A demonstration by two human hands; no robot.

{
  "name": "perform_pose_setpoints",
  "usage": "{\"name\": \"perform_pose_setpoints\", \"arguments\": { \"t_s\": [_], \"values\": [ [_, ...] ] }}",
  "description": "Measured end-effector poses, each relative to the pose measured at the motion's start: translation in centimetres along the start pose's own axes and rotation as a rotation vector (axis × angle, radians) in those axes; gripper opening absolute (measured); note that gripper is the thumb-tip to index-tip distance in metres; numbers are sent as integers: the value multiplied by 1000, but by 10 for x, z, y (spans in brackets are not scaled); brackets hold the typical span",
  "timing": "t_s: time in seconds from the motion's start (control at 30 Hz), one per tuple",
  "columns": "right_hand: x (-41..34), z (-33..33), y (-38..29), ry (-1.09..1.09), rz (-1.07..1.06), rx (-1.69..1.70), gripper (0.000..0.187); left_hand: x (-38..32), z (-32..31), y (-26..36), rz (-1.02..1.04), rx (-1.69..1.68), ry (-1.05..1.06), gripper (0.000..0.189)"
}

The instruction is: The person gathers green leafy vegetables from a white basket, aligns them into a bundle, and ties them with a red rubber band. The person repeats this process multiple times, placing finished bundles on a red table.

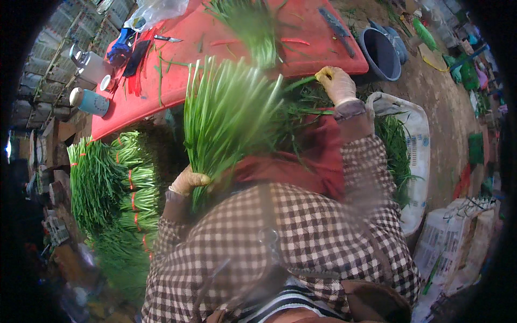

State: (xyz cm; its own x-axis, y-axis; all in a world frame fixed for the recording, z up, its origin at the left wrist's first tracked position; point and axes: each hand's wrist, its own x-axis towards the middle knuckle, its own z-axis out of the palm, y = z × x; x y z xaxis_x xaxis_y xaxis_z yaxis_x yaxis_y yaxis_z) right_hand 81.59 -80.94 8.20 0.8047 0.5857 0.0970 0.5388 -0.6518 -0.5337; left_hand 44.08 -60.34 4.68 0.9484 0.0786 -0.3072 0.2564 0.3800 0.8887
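Observation:
My left hand (190,181), in a pale glove, grips a large bunch of long green leafy stalks (226,117), like garlic chives, near its lower end; the pale stem ends point up and fan out. My right hand (336,84), gloved too, pinches a green leaf (301,83) between thumb and fingertips beside the edge of the red table (226,44). Loose leaves (295,121) lie between my hands, over my dark red apron (319,149). Another pile of stalks (258,36) rests on the table, partly blurred.
Tied bundles (101,173) stack at the left below the table. On it are a small knife (171,39), a larger blade (335,28), a tape dispenser (121,48) and a blue bottle (93,101). A grey bucket (381,52) and white crate (418,161) of leaves stand right.

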Motion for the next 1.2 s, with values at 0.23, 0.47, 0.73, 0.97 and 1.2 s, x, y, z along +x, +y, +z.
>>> {"name": "perform_pose_setpoints", "arguments": {
  "t_s": [0.23, 0.47, 0.73, 0.97, 1.2],
  "values": [
    [-9, 20, -38, -457, -471, 694, 30, -2, -1, -15, -95, -7, 0, 68],
    [-10, 36, -53, -630, -332, 665, 15, -13, 4, -20, -100, -51, 50, 73],
    [-9, 29, -52, -277, -18, 943, 22, -10, 7, 3, -99, 8, 85, 64],
    [17, -70, 60, 233, 121, 1007, 29, -24, -12, 7, -127, -34, 115, 47],
    [6, -46, 23, -84, -223, 260, 35, -14, -24, 4, -197, -1, 31, 51]
  ]
}}
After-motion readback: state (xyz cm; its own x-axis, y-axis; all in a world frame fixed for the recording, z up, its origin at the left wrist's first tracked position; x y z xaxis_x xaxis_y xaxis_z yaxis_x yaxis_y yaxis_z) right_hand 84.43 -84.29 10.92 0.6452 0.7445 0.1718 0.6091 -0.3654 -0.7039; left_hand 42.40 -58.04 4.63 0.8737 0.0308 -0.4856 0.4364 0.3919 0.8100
